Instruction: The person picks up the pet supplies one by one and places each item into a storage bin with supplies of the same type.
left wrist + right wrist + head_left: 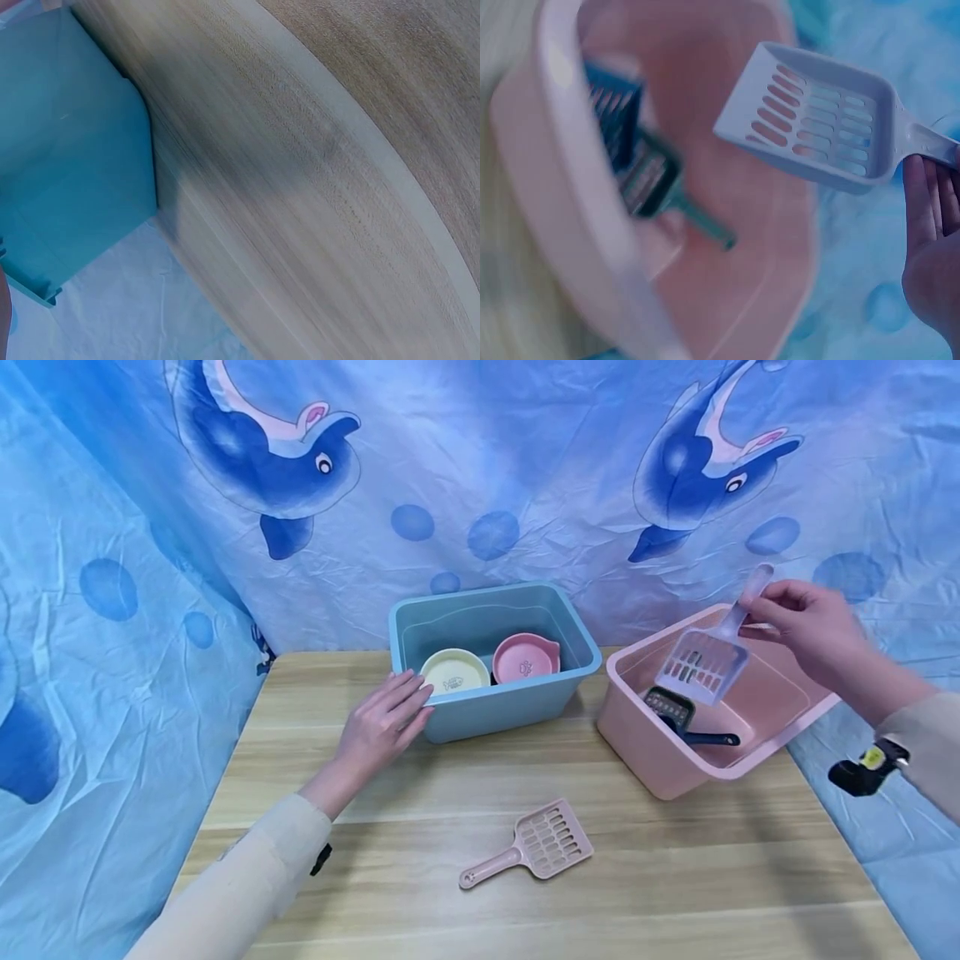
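Observation:
My right hand [813, 622] holds a pale lilac litter scoop [727, 625] by its handle, the slotted blade tilted down over the pink bin [645, 735]. Inside that bin lie a green scoop [701, 221] and a dark blue scoop [634, 124]. My left hand [382, 718] rests its fingers, nearly straight, on the front left rim of the blue bin [510, 706]. A cream bowl [453, 668] and a pink bowl [528, 653] sit side by side in the blue bin. On the table, a pink litter scoop [495, 865] lies flat with its blade toward the right.
Both bins stand toward the back of the wood-grain table [360, 877], the pink one set at an angle on the right. A blue curtain [480, 468] with printed dolphins hangs behind the table and down both sides.

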A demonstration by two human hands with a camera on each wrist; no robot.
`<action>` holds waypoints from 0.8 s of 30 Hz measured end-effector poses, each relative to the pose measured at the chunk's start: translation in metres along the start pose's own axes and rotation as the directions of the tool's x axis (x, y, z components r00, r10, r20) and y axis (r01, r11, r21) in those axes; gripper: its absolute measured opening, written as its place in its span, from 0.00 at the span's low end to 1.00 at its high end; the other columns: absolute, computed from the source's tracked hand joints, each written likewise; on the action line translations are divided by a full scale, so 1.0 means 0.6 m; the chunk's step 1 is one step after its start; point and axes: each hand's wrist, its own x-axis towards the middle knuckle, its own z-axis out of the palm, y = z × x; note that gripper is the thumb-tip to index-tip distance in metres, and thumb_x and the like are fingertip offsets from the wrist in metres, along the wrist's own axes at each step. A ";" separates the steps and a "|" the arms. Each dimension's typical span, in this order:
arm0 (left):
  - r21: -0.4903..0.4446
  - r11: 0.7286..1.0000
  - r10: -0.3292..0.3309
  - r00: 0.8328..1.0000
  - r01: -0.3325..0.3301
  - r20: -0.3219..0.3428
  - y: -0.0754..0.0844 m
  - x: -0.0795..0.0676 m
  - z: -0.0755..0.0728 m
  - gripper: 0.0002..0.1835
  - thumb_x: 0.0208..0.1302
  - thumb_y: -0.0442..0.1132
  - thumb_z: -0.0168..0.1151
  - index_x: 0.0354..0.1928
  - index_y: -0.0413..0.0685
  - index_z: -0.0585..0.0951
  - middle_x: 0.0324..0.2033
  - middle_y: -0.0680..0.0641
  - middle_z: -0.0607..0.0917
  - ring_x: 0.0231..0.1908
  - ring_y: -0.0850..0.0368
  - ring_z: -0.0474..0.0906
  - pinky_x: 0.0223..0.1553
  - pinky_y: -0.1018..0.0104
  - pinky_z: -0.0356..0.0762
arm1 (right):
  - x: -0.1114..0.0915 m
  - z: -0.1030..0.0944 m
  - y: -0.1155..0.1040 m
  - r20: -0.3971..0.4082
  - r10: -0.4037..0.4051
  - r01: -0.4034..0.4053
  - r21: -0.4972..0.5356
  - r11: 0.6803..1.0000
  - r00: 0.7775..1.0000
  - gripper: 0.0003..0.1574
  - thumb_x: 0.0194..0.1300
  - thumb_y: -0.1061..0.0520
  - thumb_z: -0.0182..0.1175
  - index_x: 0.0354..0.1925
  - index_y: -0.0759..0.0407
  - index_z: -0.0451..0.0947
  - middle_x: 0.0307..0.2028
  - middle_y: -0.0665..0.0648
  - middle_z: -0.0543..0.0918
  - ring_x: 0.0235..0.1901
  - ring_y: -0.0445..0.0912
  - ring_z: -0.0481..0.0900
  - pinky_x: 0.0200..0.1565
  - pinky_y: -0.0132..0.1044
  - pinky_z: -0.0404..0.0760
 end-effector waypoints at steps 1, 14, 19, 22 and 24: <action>0.001 1.000 0.003 1.000 -0.003 0.000 0.000 0.001 0.000 0.19 0.68 0.39 0.73 0.57 0.37 0.89 0.52 0.34 0.90 0.56 0.33 0.87 0.60 0.35 0.83 | 0.011 -0.005 0.014 0.019 0.021 -0.020 -0.074 0.997 1.000 0.04 0.76 0.54 0.67 0.43 0.53 0.84 0.37 0.43 0.88 0.37 0.36 0.90 0.39 0.28 0.90; 0.013 1.000 -0.018 0.999 0.018 0.026 0.009 0.010 -0.005 0.22 0.64 0.37 0.77 0.59 0.38 0.88 0.54 0.34 0.90 0.58 0.35 0.86 0.61 0.35 0.82 | 0.072 -0.014 0.130 0.333 0.292 -0.132 -0.429 0.894 0.897 0.32 0.85 0.52 0.54 0.65 0.83 0.69 0.51 0.67 0.88 0.45 0.45 0.90 0.50 0.40 0.91; 0.021 1.000 -0.012 1.000 0.011 0.028 0.007 0.012 -0.001 0.19 0.72 0.41 0.72 0.58 0.38 0.88 0.53 0.34 0.90 0.57 0.35 0.87 0.60 0.35 0.83 | 0.077 -0.024 0.128 0.356 0.301 -0.165 -0.365 0.916 0.884 0.31 0.86 0.54 0.52 0.70 0.79 0.65 0.54 0.60 0.88 0.46 0.39 0.89 0.54 0.41 0.90; 0.020 1.000 -0.021 0.999 0.020 0.030 0.004 0.012 0.000 0.20 0.80 0.48 0.62 0.58 0.38 0.89 0.53 0.35 0.90 0.58 0.36 0.87 0.60 0.36 0.83 | 0.074 -0.021 0.111 0.337 0.247 -0.168 -0.247 0.954 0.908 0.19 0.85 0.55 0.53 0.64 0.64 0.75 0.49 0.49 0.90 0.47 0.38 0.90 0.54 0.39 0.90; 0.019 0.999 -0.028 0.999 0.028 0.034 0.003 0.012 0.001 0.21 0.82 0.49 0.60 0.58 0.38 0.89 0.53 0.35 0.90 0.58 0.36 0.86 0.61 0.37 0.83 | 0.067 -0.013 0.095 0.329 0.195 -0.141 -0.182 0.973 0.924 0.11 0.85 0.55 0.55 0.58 0.55 0.79 0.46 0.46 0.91 0.48 0.39 0.90 0.54 0.37 0.90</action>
